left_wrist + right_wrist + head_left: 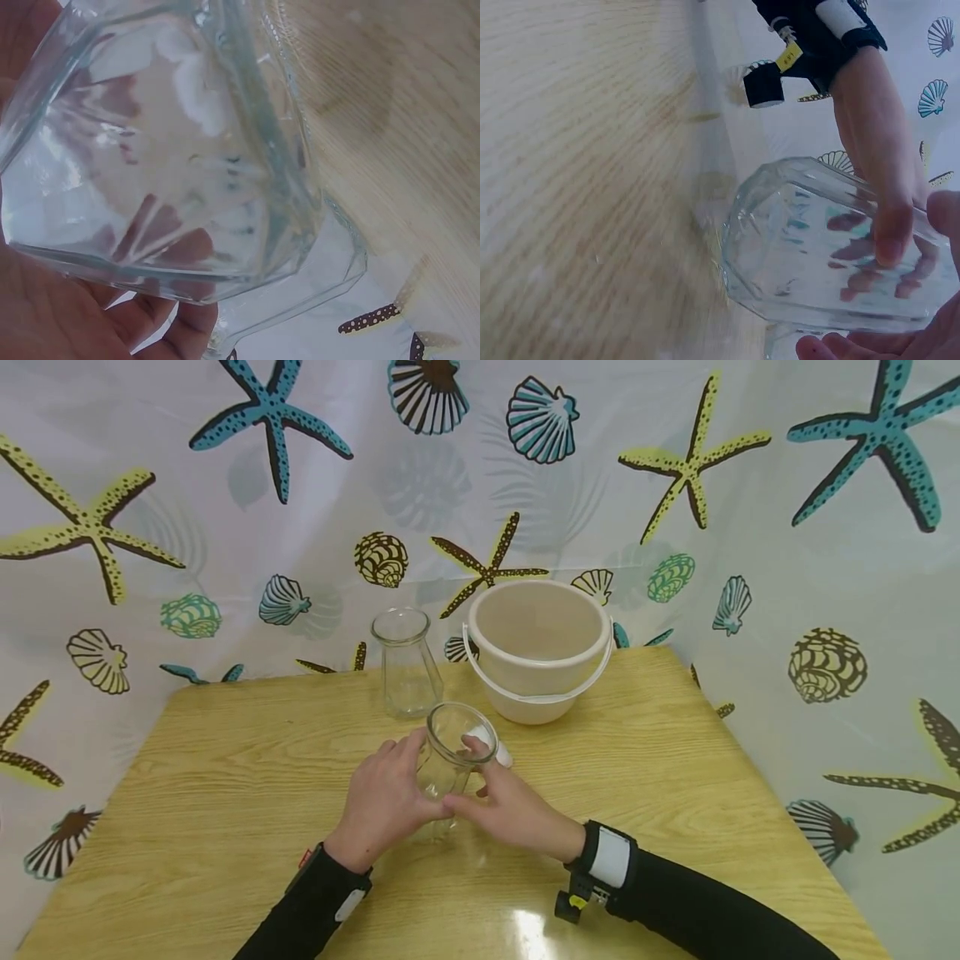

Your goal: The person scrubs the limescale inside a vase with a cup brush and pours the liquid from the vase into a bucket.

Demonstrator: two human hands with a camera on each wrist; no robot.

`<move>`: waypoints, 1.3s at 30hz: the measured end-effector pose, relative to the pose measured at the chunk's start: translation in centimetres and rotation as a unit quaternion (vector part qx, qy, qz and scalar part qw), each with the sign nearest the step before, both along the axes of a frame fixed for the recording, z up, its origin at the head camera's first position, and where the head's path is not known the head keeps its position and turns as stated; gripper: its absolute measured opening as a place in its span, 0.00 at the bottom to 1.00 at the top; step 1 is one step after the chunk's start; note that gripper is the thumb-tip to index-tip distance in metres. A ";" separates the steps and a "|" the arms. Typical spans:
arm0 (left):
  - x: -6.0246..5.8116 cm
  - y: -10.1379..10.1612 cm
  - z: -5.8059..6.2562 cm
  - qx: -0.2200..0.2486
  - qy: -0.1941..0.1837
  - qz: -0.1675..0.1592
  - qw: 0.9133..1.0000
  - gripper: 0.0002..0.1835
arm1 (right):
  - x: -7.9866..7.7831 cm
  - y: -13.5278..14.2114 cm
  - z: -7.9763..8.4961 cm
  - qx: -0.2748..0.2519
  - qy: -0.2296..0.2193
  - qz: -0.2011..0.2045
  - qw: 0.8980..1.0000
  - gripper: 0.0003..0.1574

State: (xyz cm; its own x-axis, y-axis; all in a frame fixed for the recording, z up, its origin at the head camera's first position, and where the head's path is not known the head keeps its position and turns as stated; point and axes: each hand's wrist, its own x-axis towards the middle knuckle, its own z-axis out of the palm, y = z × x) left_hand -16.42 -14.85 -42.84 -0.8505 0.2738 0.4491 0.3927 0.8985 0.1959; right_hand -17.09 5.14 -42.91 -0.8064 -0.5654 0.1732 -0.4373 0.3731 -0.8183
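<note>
A clear faceted glass vase (438, 770) with a wide rim is held slightly tilted between both hands. My left hand (384, 797) grips its left side, thumb across the near face and fingers round the glass. From the right, my right hand (517, 810) holds the same vase, thumb in front and fingers partly behind the glass. The right wrist view shows the vase (787, 262) with its base off the tabletop. Behind it stands a second glass vase (405, 681), upright. A small white object (502, 753) lies partly hidden behind the held vase; its kind is unclear.
A white bucket (536, 681) with its handle down stands at the back of the wooden table (247, 802), right of the standing vase. A curtain (322, 527) printed with starfish and shells hangs behind and at the sides.
</note>
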 end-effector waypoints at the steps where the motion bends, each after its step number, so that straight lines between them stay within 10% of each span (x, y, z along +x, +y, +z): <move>1: 0.0 0.0 0.0 0.000 0.001 0.000 1.000 0.53 | 0.0 -0.2 -0.1 -0.007 -0.001 -0.002 1.000 0.51; 12: -0.3 0.4 0.1 0.005 0.011 0.000 1.000 0.47 | 0.2 -1.2 -0.2 -0.091 0.008 -0.016 0.996 0.37; 21: -0.9 0.5 0.9 -0.017 0.018 -0.009 1.000 0.49 | 1.1 -1.1 2.8 -0.166 -0.056 0.002 0.985 0.33; 39: -5.8 1.4 8.8 -0.055 -0.031 -0.023 0.998 0.46 | -2.5 -1.6 7.2 -0.228 0.006 -0.059 0.972 0.23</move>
State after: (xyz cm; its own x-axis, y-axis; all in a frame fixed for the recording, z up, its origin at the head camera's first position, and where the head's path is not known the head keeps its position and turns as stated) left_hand -22.19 -13.46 -34.05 -0.8613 0.3577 0.3608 0.4243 0.8971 0.1235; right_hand -19.60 3.55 -35.70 -0.8573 -0.3324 0.3932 -0.4236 0.0214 -0.9056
